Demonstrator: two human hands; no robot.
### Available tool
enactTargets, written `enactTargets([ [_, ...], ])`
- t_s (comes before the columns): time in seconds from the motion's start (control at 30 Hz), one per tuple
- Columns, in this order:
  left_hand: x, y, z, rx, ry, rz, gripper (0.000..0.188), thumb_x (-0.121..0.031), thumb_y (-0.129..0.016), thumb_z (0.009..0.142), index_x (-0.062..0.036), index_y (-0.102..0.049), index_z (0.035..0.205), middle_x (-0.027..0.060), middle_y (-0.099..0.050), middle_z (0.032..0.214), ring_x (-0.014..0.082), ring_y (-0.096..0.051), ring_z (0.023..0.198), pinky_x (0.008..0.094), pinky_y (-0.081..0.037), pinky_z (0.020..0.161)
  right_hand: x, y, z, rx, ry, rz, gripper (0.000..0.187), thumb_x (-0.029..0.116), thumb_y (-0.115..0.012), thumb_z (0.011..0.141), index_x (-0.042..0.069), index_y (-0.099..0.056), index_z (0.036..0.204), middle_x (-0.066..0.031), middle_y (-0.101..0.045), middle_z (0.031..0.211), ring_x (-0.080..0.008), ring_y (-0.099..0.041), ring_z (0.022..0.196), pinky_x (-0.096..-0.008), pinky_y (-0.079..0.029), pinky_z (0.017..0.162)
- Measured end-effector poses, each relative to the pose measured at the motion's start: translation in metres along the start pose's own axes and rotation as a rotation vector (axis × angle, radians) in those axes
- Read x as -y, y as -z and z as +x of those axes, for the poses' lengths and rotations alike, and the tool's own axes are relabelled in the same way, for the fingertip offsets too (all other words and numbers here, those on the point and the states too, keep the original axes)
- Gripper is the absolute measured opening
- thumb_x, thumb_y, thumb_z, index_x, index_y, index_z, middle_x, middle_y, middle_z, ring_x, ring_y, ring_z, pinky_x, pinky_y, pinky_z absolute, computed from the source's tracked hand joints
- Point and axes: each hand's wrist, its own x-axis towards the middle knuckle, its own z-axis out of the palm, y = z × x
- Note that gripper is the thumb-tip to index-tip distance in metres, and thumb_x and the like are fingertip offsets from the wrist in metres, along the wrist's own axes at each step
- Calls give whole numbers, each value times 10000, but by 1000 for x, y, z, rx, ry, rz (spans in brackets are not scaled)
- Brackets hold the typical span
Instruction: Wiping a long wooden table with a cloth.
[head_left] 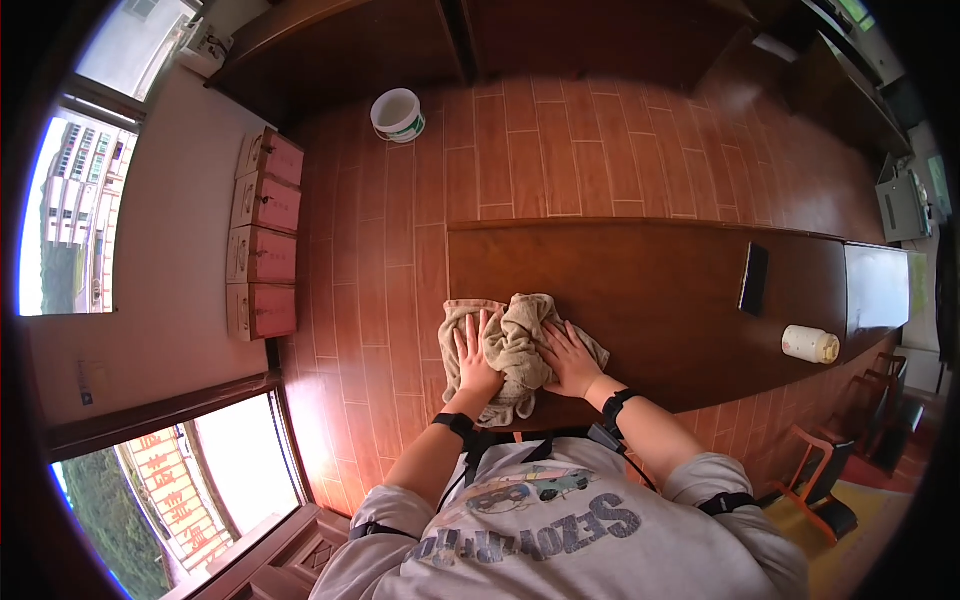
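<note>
A crumpled beige towel lies over the near left corner of the brown wooden table, and part of it hangs past the left edge. My left hand presses flat on the towel's left part, fingers spread and pointing away from me. On its right side rests my right hand, palm down with the fingers apart. Between the two hands the cloth bunches into thick folds. Neither hand is closed around it.
Farther right on the table are a dark flat device and a cream bottle lying on its side. A white bucket stands on the tiled floor. Pink-fronted boxes line the left wall. Chairs stand at the lower right.
</note>
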Motion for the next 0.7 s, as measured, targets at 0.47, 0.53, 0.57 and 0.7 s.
enactTargets([
  [0.47, 26, 54, 197, 303, -779, 135, 705, -317, -511, 813, -123, -215, 1424, 46, -180, 1487, 198, -178, 1365, 349, -190, 1102, -37, 21, 61, -130, -139, -14, 736, 391, -714, 611, 84, -482, 1238, -153, -418, 1310, -302, -337, 1273, -498, -159, 1098],
  [0.53, 18, 55, 197, 299, -821, 120, 684, -303, -489, 825, -113, -216, 1422, 48, -196, 1482, 194, -187, 1362, 341, -204, 1094, -33, 24, 58, -156, -211, -22, 716, 398, -713, 618, 92, -492, 1227, -137, -419, 1314, -287, -321, 1288, -553, -130, 1085],
  [0.57, 18, 56, 201, 276, -833, 122, 673, -307, -478, 831, -112, -219, 1422, 48, -200, 1480, 194, -188, 1361, 342, -207, 1093, -30, 21, 57, -164, -225, -19, 716, 398, -713, 618, 92, -492, 1227, -137, -419, 1314, -287, -321, 1288, -553, -130, 1085],
  [0.7, 8, 29, 138, 102, -663, 246, 662, -297, -434, 820, -83, -240, 1416, 123, -154, 1488, 319, -105, 1377, 475, -139, 1100, 9, 0, 28, -257, -424, 15, 669, 378, -695, 613, 53, -512, 1169, -200, -380, 1326, -339, -243, 1326, -591, -92, 1070],
])
